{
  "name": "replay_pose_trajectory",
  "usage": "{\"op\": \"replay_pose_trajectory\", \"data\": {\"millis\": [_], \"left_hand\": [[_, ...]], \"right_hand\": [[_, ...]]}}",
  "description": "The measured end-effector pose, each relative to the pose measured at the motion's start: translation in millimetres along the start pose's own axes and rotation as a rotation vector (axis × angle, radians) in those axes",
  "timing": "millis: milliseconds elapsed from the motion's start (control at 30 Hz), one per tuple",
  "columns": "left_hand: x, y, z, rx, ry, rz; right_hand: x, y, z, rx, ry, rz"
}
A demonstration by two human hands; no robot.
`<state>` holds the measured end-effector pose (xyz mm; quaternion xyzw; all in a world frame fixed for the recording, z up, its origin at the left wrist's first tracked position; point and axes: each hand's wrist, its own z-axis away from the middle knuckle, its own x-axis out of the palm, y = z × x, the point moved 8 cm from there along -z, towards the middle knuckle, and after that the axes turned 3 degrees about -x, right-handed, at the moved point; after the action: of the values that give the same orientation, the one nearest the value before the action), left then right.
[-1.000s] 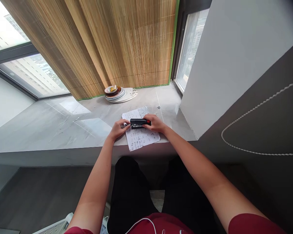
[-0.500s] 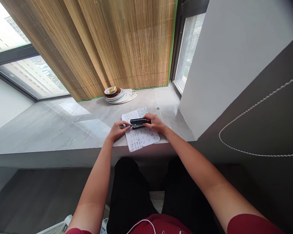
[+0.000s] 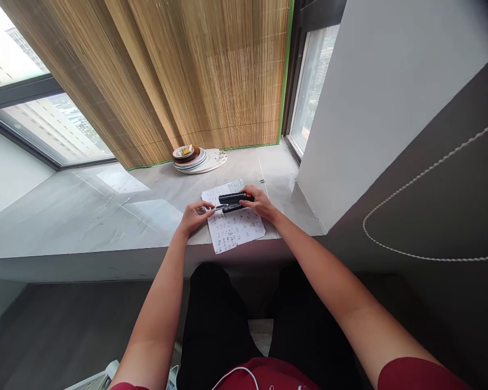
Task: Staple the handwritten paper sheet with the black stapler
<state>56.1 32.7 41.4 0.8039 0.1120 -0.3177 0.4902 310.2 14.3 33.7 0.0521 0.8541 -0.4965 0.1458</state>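
Observation:
A black stapler (image 3: pixel 231 198) with a red-orange patch is held opened by my right hand (image 3: pixel 260 203), fingers wrapped round its rear end. Its upper and lower arms spread apart towards the left. At its front my left hand (image 3: pixel 196 216) is closed in a pinch on a thin silvery strip (image 3: pixel 219 207), which looks like staples and reaches between the arms. Below both hands lies a sheet of paper (image 3: pixel 238 235) with handwriting, tilted on the sill near the front edge.
Stacked plates (image 3: pixel 190 161) with a small bowl on top stand at the back of the grey window sill (image 3: pixel 106 216), beside a large oval plate (image 3: pixel 216 158). Behind them hangs a bamboo blind (image 3: pixel 211 81). A white bead cord (image 3: pixel 390 246) loops at the right.
The stapler has shifted slightly right and up, with its front end now farther from my left fingertips. More of the silvery strip shows between them.

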Motion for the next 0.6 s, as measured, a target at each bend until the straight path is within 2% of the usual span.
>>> {"op": "replay_pose_trajectory", "data": {"millis": [233, 467, 600], "left_hand": [[-3.6, 12, 3, 0.077, 0.022, 0.144], [-10.6, 9, 5, 0.079, 0.129, 0.143], [-3.0, 8, 5, 0.068, 0.08, 0.059]], "right_hand": [[-6, 1, 3, 0.069, 0.057, -0.159], [1, -12, 6, 0.041, -0.02, -0.215], [15, -16, 7, 0.009, -0.137, -0.184]]}}
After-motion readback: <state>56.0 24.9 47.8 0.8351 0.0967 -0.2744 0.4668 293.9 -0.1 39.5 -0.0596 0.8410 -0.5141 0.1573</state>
